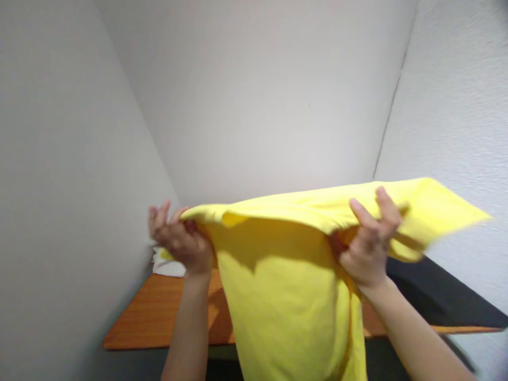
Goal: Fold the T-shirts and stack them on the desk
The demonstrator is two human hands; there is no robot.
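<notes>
A yellow T-shirt hangs in the air between my two hands, its upper edge stretched nearly level and its lower part running out of the picture at the bottom. My left hand is closed on the left end of that upper edge, some fingers raised. Further right, my right hand grips the cloth with thumb and fingers partly hidden in the folds. Beyond it a loose, blurred flap, which looks like a sleeve, sticks out to the right.
Behind the cloth is a brown wooden table. A black flat surface covers its right side. Something white, like folded cloth, lies at the back left. Pale walls enclose the table at the back and sides.
</notes>
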